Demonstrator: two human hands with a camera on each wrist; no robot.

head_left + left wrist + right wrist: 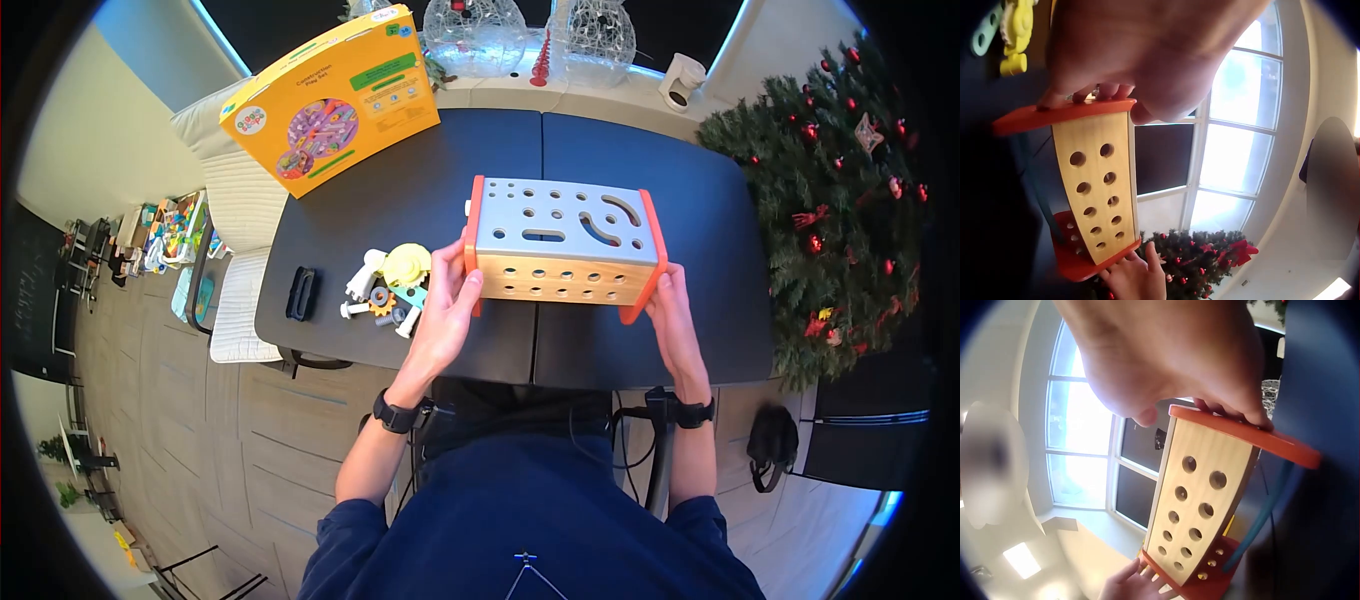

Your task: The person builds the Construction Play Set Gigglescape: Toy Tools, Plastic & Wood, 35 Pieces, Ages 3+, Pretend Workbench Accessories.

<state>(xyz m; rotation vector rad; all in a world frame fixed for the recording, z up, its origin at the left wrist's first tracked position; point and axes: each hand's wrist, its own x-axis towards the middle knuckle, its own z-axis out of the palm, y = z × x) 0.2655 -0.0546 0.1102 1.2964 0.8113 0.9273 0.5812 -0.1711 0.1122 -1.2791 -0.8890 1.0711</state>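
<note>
A toy box with a grey perforated top, wooden sides full of round holes and orange-red end plates [570,245] is held between both hands above the table. The left hand [447,315] grips its left end plate, thumb toward the front. On the opposite end plate, the right hand [677,320] has its fingers wrapped at the edge. The left wrist view shows the holed wooden side [1094,187], with the left hand [1129,56] over the near plate. In the right wrist view, the right hand [1179,356] holds the near plate [1241,430]; a blue strip runs beneath the box.
Left of the box on the dark table [400,160] lie yellow toy pieces [407,265], white screws and an orange gear [381,301]. A black tray [302,293] lies farther left. An upright yellow carton [335,100] stands behind; a decorated tree [810,200] is at right.
</note>
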